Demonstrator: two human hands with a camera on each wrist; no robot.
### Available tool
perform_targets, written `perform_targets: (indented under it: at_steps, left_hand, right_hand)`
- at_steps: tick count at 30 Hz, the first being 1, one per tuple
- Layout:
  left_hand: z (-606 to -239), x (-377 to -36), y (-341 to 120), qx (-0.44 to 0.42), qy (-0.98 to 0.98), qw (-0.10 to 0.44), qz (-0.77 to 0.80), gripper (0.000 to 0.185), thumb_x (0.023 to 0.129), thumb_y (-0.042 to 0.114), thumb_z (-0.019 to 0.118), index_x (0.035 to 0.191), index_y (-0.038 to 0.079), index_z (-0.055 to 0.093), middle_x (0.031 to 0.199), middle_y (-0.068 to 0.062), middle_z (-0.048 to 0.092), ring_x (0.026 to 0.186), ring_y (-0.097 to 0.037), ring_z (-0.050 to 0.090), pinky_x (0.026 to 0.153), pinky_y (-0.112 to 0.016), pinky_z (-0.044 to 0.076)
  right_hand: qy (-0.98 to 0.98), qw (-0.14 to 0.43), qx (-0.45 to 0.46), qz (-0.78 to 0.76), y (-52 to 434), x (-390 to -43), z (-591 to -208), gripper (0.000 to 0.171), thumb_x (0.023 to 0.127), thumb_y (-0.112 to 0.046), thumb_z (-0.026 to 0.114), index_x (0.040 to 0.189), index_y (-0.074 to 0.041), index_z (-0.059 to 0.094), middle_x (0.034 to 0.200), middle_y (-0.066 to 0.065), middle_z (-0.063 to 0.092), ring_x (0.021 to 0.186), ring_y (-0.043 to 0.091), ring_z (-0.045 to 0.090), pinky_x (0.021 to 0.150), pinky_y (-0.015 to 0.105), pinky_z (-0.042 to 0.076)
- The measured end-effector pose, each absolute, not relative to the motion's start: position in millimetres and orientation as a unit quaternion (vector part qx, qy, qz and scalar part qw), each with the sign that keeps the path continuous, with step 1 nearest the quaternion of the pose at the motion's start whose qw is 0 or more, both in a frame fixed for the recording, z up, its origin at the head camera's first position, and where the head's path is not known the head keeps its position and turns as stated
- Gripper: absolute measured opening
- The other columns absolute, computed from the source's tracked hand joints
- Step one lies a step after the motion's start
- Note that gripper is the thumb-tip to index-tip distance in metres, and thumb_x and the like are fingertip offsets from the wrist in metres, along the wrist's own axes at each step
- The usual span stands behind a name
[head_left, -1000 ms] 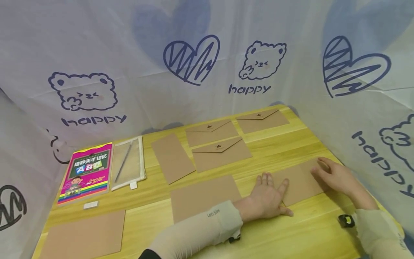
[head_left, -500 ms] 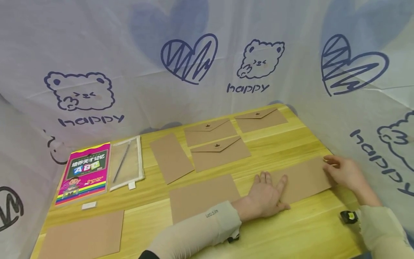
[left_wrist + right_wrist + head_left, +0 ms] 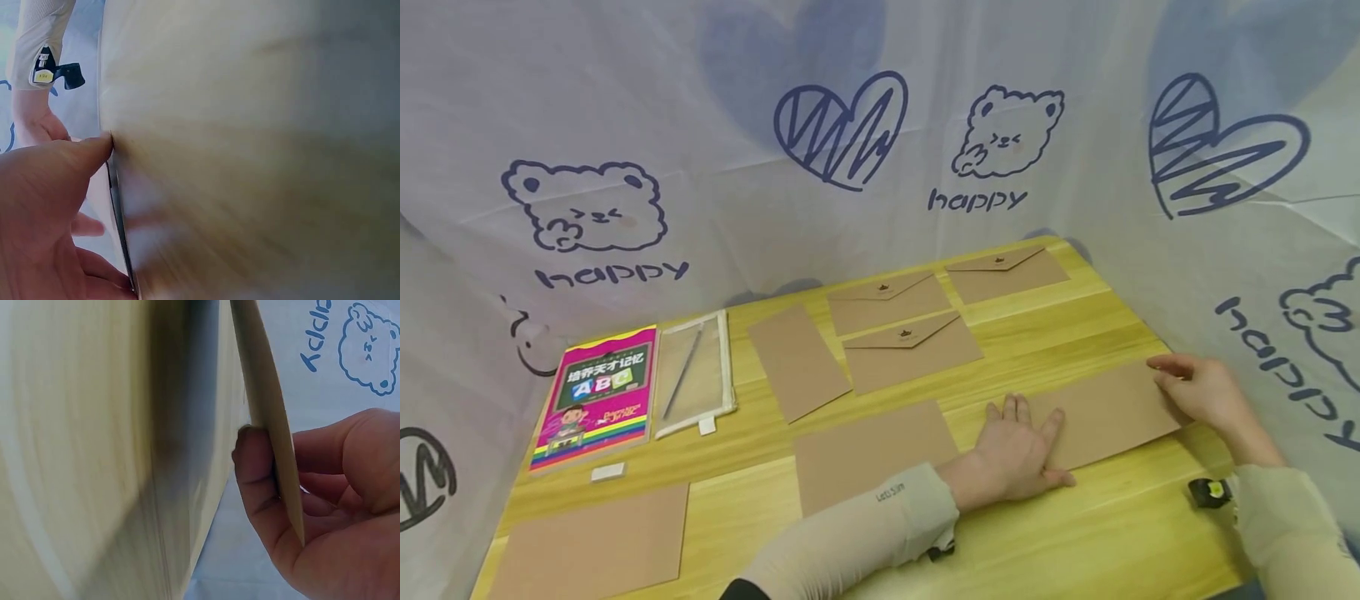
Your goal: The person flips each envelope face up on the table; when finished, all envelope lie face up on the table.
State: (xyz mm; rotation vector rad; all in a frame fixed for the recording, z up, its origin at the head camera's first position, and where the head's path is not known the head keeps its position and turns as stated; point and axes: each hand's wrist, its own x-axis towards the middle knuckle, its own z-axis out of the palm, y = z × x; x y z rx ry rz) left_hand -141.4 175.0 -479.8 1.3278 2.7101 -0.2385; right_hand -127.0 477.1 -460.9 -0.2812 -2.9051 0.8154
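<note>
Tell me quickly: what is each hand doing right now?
Left hand: open, fingers flat, pressing the flat brown paper envelope.
Right hand: pinching that envelope's right edge, lifting it.

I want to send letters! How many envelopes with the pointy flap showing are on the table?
3. One at the far right, one in the far middle, one just in front of that. The other brown sheets show no flap.

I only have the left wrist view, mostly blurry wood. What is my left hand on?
Observer: The left hand lies flat, fingers spread, on the near end of a brown envelope.
Operator: And the other hand?
Observer: The right hand pinches that envelope's far edge, lifted off the table.
Operator: Anything else around?
Observer: A pink book lies at the far left.
</note>
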Motion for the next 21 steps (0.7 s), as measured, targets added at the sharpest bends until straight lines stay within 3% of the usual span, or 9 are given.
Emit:
perform_targets:
  at_steps: [3,7,9,11,14,16,18,21]
  left_hand:
    - [-480.0,-140.6,174.5,0.439,0.893,0.055,-0.080,0.084,0.100,0.079,0.034,0.168,0.031,0.027,0.165,-0.024,0.040,0.154,-0.035,0.041,0.120,-0.051,0.045]
    - [-476.8,-141.0,172.4,0.452,0.887,0.055,-0.072,0.076,0.105,0.072,0.035,0.167,0.029,0.032,0.163,-0.025,0.044,0.151,-0.037,0.045,0.120,-0.051,0.046]
    - [-473.4,-143.2,170.5,0.462,0.883,0.064,-0.055,0.073,0.106,0.070,0.033,0.166,0.027,0.034,0.161,-0.025,0.047,0.149,-0.038,0.048,0.118,-0.049,0.048]
    - [-468.5,-147.1,167.9,0.472,0.877,0.083,-0.020,0.071,0.108,0.067,0.031,0.166,0.025,0.036,0.159,-0.024,0.050,0.147,-0.038,0.050,0.117,-0.048,0.049]
    - [-459.6,-156.3,163.8,0.484,0.865,0.115,0.061,0.070,0.111,0.061,0.028,0.164,0.018,0.038,0.154,-0.018,0.057,0.143,-0.030,0.056,0.118,-0.039,0.049]
    - [-454.2,-163.3,161.3,0.478,0.858,0.145,0.120,0.071,0.111,0.061,0.027,0.164,0.014,0.037,0.135,-0.010,0.072,0.129,-0.017,0.067,0.117,-0.032,0.049]
    - [-451.0,-170.4,159.4,0.464,0.851,0.173,0.172,0.073,0.111,0.062,0.027,0.164,0.012,0.037,0.116,-0.004,0.079,0.106,-0.007,0.073,0.115,-0.027,0.050]
    - [-449.9,-179.5,157.2,0.430,0.846,0.212,0.234,0.077,0.109,0.066,0.029,0.164,0.014,0.037,0.081,0.002,0.073,0.075,-0.004,0.065,0.110,-0.027,0.053]
  right_hand:
    - [-0.959,0.042,-0.088,0.266,479.8,-127.3,-460.3,0.031,0.103,-0.010,0.063,0.123,0.013,0.069,0.121,0.040,0.068,0.107,0.056,0.066,0.076,0.033,0.051]
    - [-0.956,0.017,-0.094,0.276,482.4,-128.2,-458.5,0.039,0.106,-0.019,0.061,0.126,0.014,0.067,0.127,0.041,0.064,0.115,0.059,0.062,0.086,0.053,0.055]
    - [-0.952,0.008,-0.104,0.286,485.0,-127.8,-456.8,0.047,0.108,-0.026,0.059,0.129,0.015,0.065,0.130,0.041,0.063,0.114,0.057,0.063,0.086,0.050,0.056]
    - [-0.944,0.000,-0.115,0.309,489.2,-126.8,-454.2,0.054,0.110,-0.035,0.054,0.131,0.014,0.065,0.133,0.039,0.063,0.103,0.039,0.071,0.081,0.038,0.057]
    - [-0.922,0.001,-0.123,0.368,495.7,-125.0,-450.2,0.062,0.112,-0.042,0.047,0.132,0.014,0.064,0.115,0.010,0.079,0.092,0.001,0.067,0.070,0.017,0.052]
    - [-0.900,0.009,-0.114,0.422,498.2,-124.5,-447.9,0.062,0.113,-0.043,0.044,0.130,0.013,0.065,0.105,-0.016,0.077,0.086,-0.015,0.060,0.069,0.012,0.053]
    - [-0.872,0.026,-0.097,0.479,498.4,-124.3,-446.7,0.056,0.113,-0.040,0.046,0.124,0.010,0.069,0.100,-0.032,0.069,0.086,-0.015,0.064,0.072,0.011,0.057]
    - [-0.836,0.050,-0.071,0.542,496.8,-124.1,-445.8,0.044,0.113,-0.033,0.048,0.117,0.002,0.074,0.099,-0.026,0.074,0.088,-0.009,0.070,0.077,0.013,0.060]
